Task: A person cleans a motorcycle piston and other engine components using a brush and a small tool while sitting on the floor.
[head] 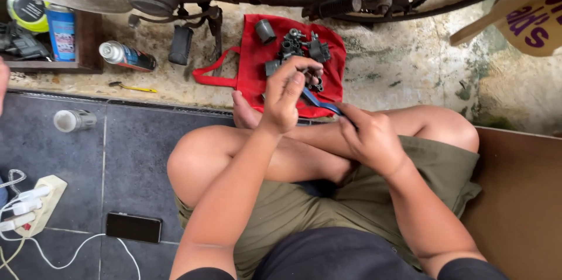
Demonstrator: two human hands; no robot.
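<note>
A small dark part (304, 72), seemingly a fitting, is pinched in the left hand (285, 100). The right hand (369, 136) beside it grips a blue tool (319, 102). Beyond them, a red cloth (252, 63) holds parts. Steady the part; turn slowly.

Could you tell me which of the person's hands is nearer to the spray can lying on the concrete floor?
Left. The left hand is raised over the red cloth, to the right of the spray can. The right hand sits farther right, above the crossed legs.
</note>
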